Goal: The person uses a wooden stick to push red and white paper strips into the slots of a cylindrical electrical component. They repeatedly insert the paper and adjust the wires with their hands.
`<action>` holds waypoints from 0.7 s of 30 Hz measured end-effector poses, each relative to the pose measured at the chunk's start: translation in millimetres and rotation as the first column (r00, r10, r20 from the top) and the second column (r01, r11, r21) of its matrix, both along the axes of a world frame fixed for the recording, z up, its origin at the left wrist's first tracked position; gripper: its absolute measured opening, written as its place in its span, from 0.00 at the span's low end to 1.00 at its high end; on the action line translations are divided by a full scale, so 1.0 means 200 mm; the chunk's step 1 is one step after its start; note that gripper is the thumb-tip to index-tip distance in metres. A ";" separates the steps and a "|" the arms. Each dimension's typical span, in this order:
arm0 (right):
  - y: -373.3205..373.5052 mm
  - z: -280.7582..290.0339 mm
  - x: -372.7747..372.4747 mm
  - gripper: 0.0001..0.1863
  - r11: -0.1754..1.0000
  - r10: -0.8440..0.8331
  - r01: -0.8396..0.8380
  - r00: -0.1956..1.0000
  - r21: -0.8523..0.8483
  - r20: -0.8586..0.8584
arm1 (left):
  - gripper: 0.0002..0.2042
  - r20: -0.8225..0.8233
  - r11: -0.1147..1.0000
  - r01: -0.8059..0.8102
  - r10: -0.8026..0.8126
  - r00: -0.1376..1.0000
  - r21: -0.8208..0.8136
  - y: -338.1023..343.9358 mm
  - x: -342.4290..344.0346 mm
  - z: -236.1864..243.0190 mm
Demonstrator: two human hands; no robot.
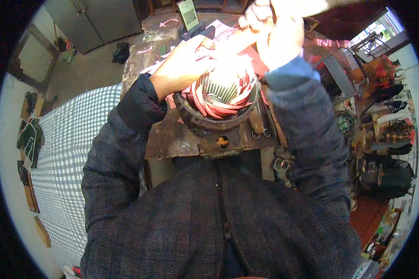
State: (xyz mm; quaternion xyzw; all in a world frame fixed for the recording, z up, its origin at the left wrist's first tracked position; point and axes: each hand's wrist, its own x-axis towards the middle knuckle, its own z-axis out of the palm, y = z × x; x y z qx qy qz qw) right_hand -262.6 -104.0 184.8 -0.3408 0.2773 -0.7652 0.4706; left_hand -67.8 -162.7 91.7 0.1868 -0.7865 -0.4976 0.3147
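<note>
A bundle of curved pinkish-red strips (219, 109) with a grey-striped piece (222, 86) at its middle sits in a dark round bowl-like holder (209, 123). My left hand (184, 65) lies over the left far side of the bundle; glare hides its fingertips. Beyond the bundle to the right, my right hand (282, 41) is raised with its fingers curled; what they grip is washed out. Just past it is another person's hand (257, 16), its bare forearm coming in from the upper right. Pink scraps (221, 30) lie beyond my left hand.
The worn wooden table (165, 144) carries scissors (260, 133) to the right of the holder. A phone or card with a square code (188, 15) stands at the back. Left is a checked cloth (74, 149); right, a chair frame (337, 76) and crowded shelves (386, 121).
</note>
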 end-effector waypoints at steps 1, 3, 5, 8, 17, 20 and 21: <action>-0.07 0.04 -0.01 0.13 0.999 -0.020 0.022 0.998 0.030 -0.054 | 0.15 -0.012 0.999 0.000 0.000 1.000 0.053 0.00 0.00 -0.01; -0.18 0.05 0.01 0.13 0.997 0.043 -0.049 0.992 -0.053 -0.119 | 0.17 -0.036 0.995 -0.035 0.032 0.999 -0.093 -0.01 0.00 -0.04; -0.19 -0.01 0.03 0.11 0.938 0.190 -0.212 0.976 -0.274 -0.105 | 0.19 -0.107 0.999 -0.020 0.014 0.994 -0.049 -0.02 -0.01 -0.06; -0.08 -0.12 0.07 0.12 0.807 -0.054 -0.214 0.902 -0.551 -0.429 | 0.26 -0.075 0.985 -0.080 0.070 0.995 -0.150 -0.03 -0.01 -0.09; -0.34 0.02 0.09 0.18 0.985 0.073 -0.057 0.993 0.166 -0.093 | 0.32 -0.079 0.760 -0.301 0.315 0.946 -0.576 0.02 0.04 -0.10; -0.35 -0.10 -0.01 0.28 0.884 0.467 -0.467 0.880 -0.022 0.091 | 0.32 -0.221 0.408 -0.316 0.263 0.939 -0.856 0.01 0.06 -0.09; -0.36 -0.14 -0.03 0.29 0.931 0.366 -0.363 0.924 -0.049 0.113 | 0.32 -0.208 0.412 -0.314 0.282 0.937 -0.855 0.01 0.06 -0.09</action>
